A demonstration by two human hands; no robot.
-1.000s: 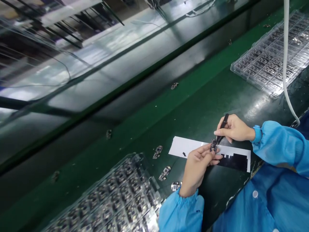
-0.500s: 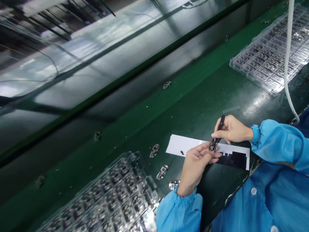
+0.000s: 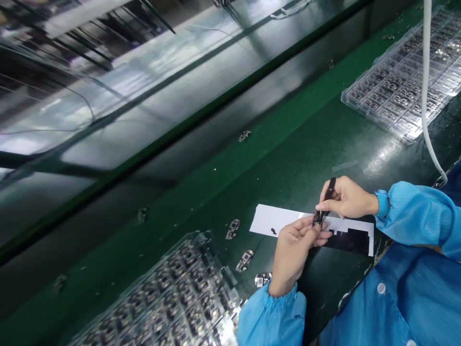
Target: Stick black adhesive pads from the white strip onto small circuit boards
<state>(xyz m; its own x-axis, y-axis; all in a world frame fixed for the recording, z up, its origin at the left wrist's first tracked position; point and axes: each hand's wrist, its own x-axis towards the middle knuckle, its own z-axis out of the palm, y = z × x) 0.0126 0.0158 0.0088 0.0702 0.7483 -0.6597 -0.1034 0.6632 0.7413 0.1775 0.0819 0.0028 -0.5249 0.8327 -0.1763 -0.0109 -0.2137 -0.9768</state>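
My left hand (image 3: 296, 245) pinches a small dark circuit board (image 3: 317, 217) between thumb and fingers. From the right, my right hand (image 3: 347, 198) is closed round black tweezers (image 3: 330, 190), whose tips reach down to the board. Beneath both hands lies a white sheet (image 3: 281, 218) with a black film piece (image 3: 351, 240) on its right part and a tiny black piece (image 3: 273, 231) near its left end. The fingers of my left hand cover the sheet's middle.
Clear trays of boards stand at the lower left (image 3: 173, 298) and upper right (image 3: 403, 86). Loose boards (image 3: 245, 260) lie left of my left hand. A white cable (image 3: 425, 96) hangs at the right. A metal ledge (image 3: 162, 96) runs behind the green table (image 3: 288, 168).
The view has shifted slightly. Both hands keep hold of the board and the tweezers, with only a small change in how the tweezers and the board are angled.
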